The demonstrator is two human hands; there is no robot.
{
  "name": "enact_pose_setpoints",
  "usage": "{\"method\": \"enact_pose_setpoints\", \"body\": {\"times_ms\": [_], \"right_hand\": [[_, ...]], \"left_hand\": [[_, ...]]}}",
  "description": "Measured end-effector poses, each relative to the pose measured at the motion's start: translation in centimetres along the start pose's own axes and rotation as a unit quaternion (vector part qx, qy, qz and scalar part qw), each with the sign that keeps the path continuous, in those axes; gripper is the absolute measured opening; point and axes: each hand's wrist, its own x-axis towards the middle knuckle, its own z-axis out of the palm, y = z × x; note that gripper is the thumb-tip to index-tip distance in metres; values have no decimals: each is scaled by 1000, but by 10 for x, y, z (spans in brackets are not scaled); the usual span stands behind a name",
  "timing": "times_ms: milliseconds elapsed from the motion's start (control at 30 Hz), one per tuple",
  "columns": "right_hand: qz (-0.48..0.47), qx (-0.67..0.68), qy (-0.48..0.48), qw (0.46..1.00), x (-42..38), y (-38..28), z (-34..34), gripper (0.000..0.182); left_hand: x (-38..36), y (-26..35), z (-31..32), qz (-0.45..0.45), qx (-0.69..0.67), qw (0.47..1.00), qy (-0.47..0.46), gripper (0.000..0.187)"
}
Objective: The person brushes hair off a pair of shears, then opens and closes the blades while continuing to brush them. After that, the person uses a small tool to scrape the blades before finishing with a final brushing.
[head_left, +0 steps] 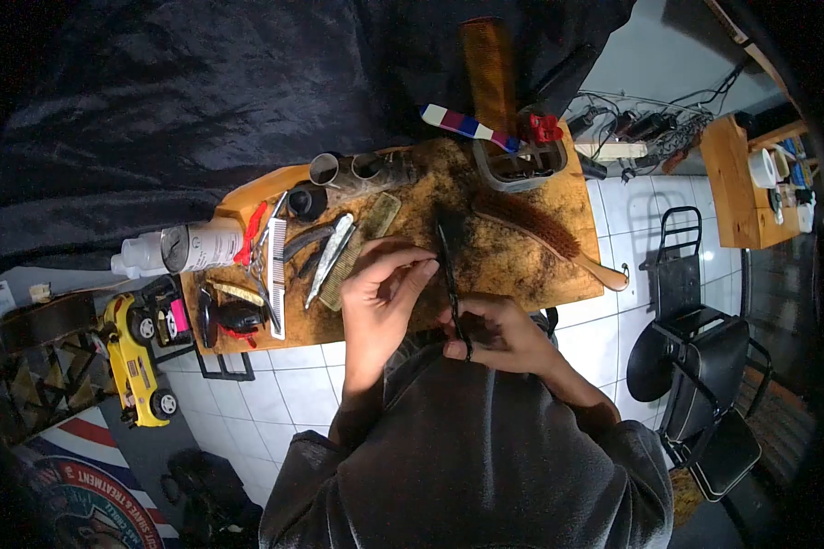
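Note:
Black scissors (451,274) point away from me over the wooden table, their handle in the fingers of my right hand (504,339). Just left of the blades is my left hand (384,288), its thumb and forefinger pressed together; anything between them is too small to make out. Dark hair clippings (449,183) lie scattered on the table (572,284). Left of my left hand are a folding razor (331,256), a flat comb (380,220) and a white comb (276,274). A brown brush (540,231) lies to the right of the scissors.
At the back right, a clear tub (508,178) holds a striped handle (467,123) and red clips. Metal cups (324,170) line the back edge beside dark cloth (201,101). A bottle (201,249) is at the left. Black chairs (705,366) stand on the tiled floor.

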Motion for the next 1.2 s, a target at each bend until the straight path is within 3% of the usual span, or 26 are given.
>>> {"method": "enact_pose_setpoints", "body": {"times_ms": [67, 267, 300, 400, 533, 733, 900, 1200], "right_hand": [[11, -9, -7, 1000, 0, 0, -1, 36], [-4, -21, 0, 1000, 0, 6, 0, 31], [8, -19, 5, 1000, 0, 5, 0, 32], [31, -14, 9, 999, -2, 6, 0, 37], [16, 3, -26, 1000, -3, 7, 1, 41], [-31, -8, -40, 999, -3, 7, 2, 44], [-7, 18, -13, 1000, -1, 4, 4, 40], [38, 0, 2, 999, -1, 7, 1, 30]], "left_hand": [[0, -5, 2, 11, -1, 1000, 12, 12], [1, -1, 4, -55, -169, 981, 76, 12], [1, -6, 0, -65, -161, 983, 65, 16], [5, -5, -5, 22, -39, 996, 71, 19], [5, 8, 2, -35, -130, 987, 83, 18], [-1, -4, -4, -50, -81, 995, 16, 16], [-3, 1, 1, -61, -27, 998, 13, 15], [1, -2, 3, -50, -135, 988, 62, 11]]}}
